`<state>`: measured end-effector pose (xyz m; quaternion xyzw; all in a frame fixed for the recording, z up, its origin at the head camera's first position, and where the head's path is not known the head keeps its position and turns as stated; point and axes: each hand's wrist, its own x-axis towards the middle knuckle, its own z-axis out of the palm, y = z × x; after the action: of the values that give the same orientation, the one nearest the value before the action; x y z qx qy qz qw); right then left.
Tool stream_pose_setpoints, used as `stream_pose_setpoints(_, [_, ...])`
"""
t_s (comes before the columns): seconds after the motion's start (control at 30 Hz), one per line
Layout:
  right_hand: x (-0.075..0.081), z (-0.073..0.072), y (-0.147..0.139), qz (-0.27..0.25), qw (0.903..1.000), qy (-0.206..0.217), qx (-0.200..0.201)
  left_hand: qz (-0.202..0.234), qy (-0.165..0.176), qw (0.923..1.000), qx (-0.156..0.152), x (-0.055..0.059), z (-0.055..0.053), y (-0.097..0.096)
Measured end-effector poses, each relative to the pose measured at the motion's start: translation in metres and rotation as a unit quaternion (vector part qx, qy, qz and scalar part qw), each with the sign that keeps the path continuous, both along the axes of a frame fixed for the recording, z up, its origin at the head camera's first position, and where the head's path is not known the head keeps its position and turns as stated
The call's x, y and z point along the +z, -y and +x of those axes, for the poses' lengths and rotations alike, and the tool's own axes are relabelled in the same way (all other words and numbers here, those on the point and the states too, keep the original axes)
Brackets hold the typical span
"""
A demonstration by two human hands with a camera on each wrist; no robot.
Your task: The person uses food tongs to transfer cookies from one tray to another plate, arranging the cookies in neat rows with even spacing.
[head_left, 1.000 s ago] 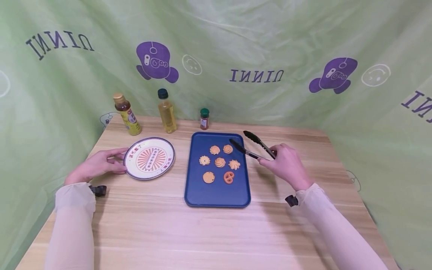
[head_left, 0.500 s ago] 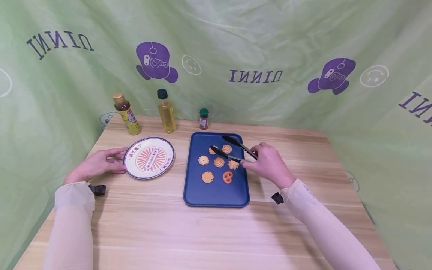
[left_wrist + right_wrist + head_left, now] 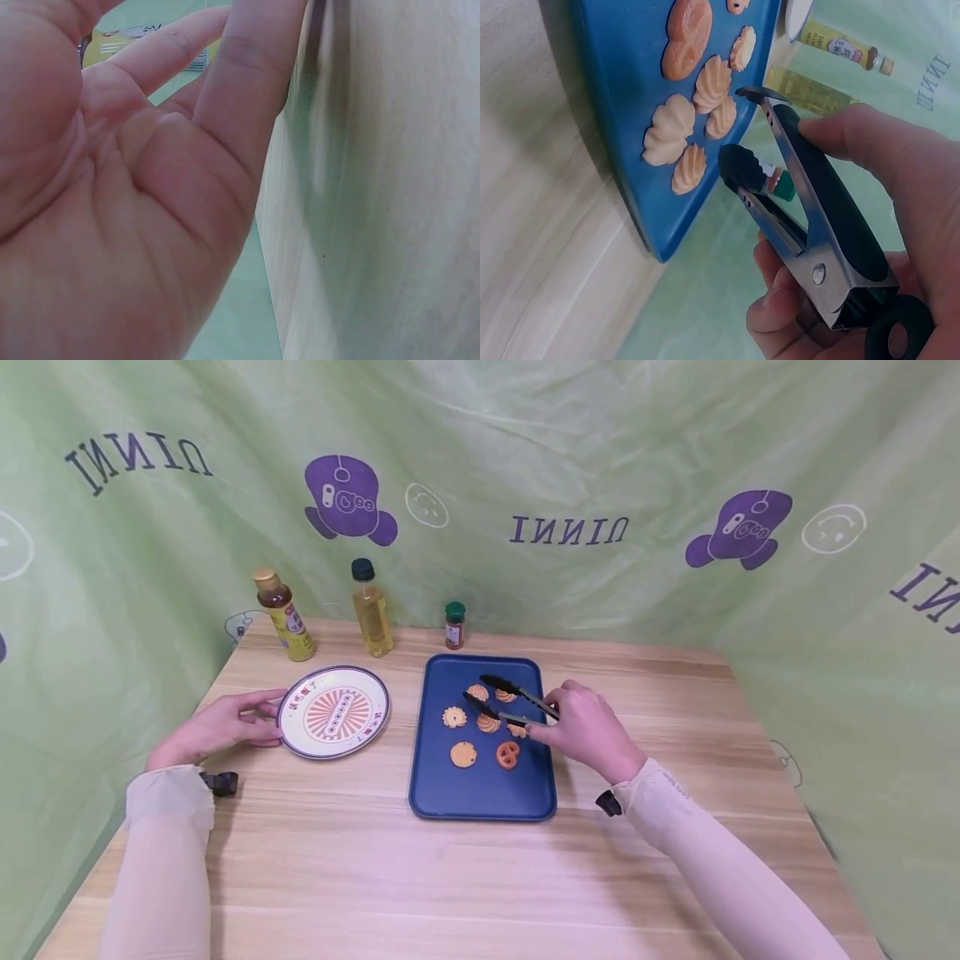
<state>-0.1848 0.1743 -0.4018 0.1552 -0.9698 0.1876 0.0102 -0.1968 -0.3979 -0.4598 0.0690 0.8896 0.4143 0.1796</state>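
Note:
My right hand (image 3: 588, 731) grips black-tipped metal tongs (image 3: 832, 210) over the right side of a blue tray (image 3: 480, 797). The tongs' tips are spread, with nothing held between them, and overlap the swirl cookies (image 3: 488, 724) in the head view. Lower on the tray lie a flat round cookie (image 3: 463, 754) and a brown pretzel (image 3: 507, 755); a scalloped cookie (image 3: 453, 717) is farther left. My left hand (image 3: 217, 724) touches the left rim of a white, blue-edged plate (image 3: 371, 689) with fairly straight fingers. Its fingertips are outside the left wrist view.
Behind the plate stand a yellow-labelled sauce bottle (image 3: 288, 622) and an oil bottle (image 3: 372, 614). A green-capped spice jar (image 3: 454, 628) is at the tray's far edge. A printed green curtain (image 3: 570, 460) encloses the wooden table (image 3: 337, 860).
My right hand has carried the tongs leftward from beside the tray to over the cookies, and the tips have come closer together. My left hand and the plate stay put.

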Motion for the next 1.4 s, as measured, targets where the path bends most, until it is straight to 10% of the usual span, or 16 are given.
stream_pose_setpoints(0.97, [-0.002,0.002,0.012,0.028,0.9996,0.002,0.009,-0.031,0.003,0.9995,-0.003,0.003,0.003,0.0])
stream_pose_setpoints(1.4, [-0.003,-0.003,0.019,0.01,0.9997,-0.013,0.02,0.048,0.027,0.9984,0.01,-0.004,0.001,0.0])
